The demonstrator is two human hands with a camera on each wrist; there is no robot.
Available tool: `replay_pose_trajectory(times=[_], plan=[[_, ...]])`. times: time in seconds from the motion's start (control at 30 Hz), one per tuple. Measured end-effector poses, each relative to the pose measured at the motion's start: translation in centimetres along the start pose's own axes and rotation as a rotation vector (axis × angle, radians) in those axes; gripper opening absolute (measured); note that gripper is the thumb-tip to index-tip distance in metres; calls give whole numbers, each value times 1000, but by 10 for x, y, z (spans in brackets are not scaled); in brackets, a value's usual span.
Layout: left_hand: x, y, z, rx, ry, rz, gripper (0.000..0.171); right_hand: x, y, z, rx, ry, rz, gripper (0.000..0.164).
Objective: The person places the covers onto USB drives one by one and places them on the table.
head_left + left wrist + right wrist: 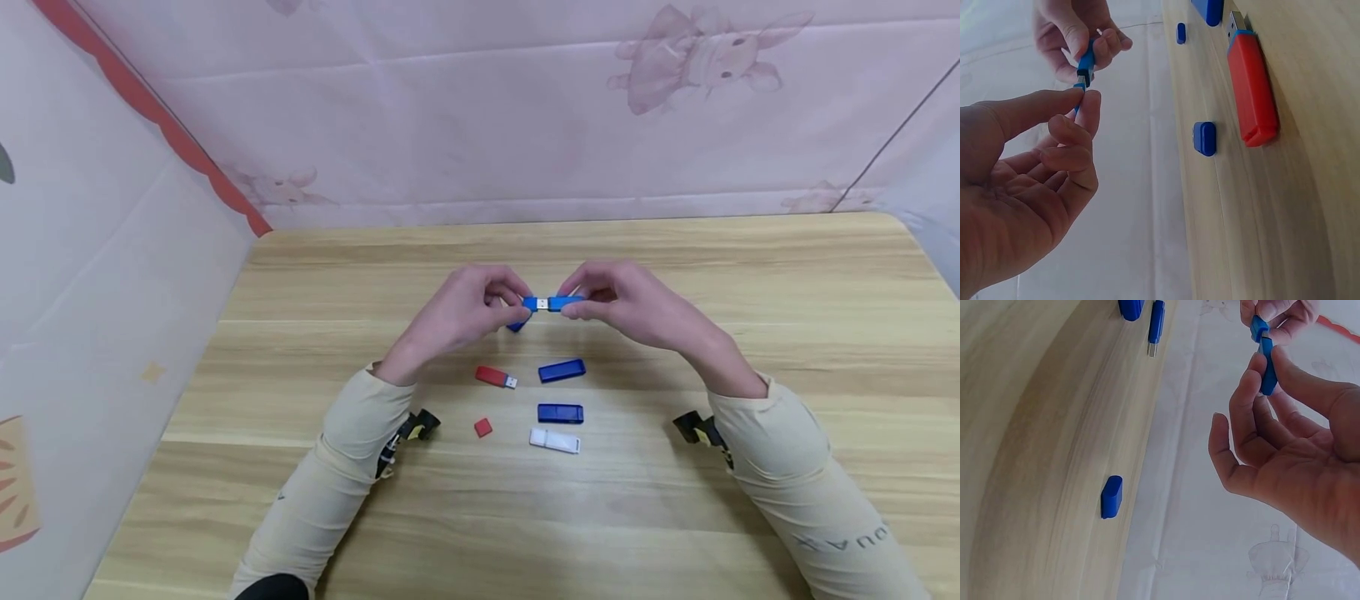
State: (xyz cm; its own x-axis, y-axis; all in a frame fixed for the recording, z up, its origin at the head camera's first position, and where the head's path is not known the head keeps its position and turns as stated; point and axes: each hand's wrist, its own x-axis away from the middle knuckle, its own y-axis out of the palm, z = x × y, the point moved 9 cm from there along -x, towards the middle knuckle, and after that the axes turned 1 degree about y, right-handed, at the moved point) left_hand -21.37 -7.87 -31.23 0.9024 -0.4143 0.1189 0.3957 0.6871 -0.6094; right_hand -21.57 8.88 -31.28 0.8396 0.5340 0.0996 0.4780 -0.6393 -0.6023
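Both hands hold a light blue USB stick (566,303) over the far half of the table. Its metal plug (542,304) shows in a gap between two blue parts. My left hand (468,310) pinches the left-hand part, mostly covered by thumb and fingertip in the left wrist view. Between thumb and fingers, my right hand (637,304) holds the longer right-hand part, its other fingers loosely bent in the right wrist view. Below the left fingertips lies a dark blue piece (516,326). In the right wrist view, a dark blue USB stick (1157,322) has its plug bare.
Nearer me lie a red USB stick (492,376) with bare plug, a small red cap (483,427), two dark blue sticks (562,371) and a white stick (555,440). Small blue caps (1205,139) stand on the wooden table (300,375). Behind it hangs a printed pink cloth (480,125).
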Motion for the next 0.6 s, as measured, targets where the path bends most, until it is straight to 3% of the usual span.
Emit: replay_pose_trajectory(times=[0.27, 0.6], plan=[[0, 6, 3, 11, 24, -38, 20, -1, 3, 0, 12, 15, -8, 20], [-3, 10, 1, 26, 17, -32, 19, 0, 5, 4, -18, 71, 8, 17]])
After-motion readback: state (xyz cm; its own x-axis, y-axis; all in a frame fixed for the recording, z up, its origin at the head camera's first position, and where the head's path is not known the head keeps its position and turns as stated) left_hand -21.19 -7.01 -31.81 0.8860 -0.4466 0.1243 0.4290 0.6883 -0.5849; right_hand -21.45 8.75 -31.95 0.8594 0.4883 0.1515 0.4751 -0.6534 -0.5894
